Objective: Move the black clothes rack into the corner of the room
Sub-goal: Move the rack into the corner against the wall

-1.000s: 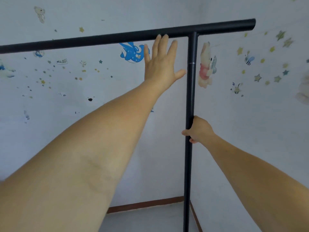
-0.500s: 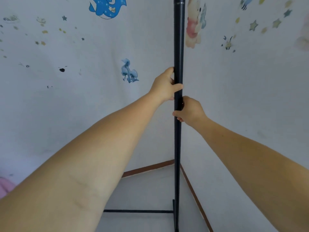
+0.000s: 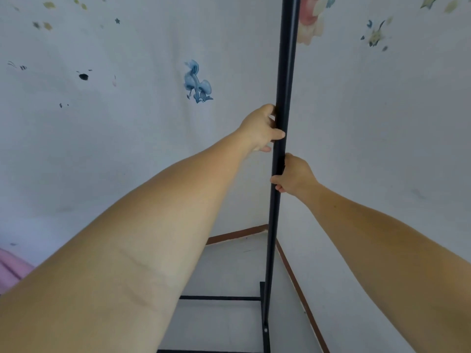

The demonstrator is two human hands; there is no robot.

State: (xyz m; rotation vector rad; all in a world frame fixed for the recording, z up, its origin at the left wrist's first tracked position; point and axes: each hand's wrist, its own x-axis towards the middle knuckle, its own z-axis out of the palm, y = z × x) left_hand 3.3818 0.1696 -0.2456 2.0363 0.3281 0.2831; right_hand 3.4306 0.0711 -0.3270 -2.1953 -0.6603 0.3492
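Stickered walls (image 3: 127,149) meet at corner, 12 o'clock; black clothes rack (image 3: 280,98) upright just before it; left hand (image 3: 260,128) wrapped on post above right hand (image 3: 293,177), both clenched for steering control.

The black clothes rack (image 3: 281,98) is standing in the room's corner, its one visible upright post running from about 12 o'clock at the top edge down to 6 o'clock at the bottom, leaning slightly so the foot sits a little left of the top. The post is a slim, matte black tube. Its top bar is lying out of view. At the base, toward 6 o'clock, two thin black horizontal rails are reaching out toward 9 o'clock from a flat vertical foot piece, which is showing a small pale screw or hole. The base is resting on the pale floor, close to where the two brown skirting boards are meeting.
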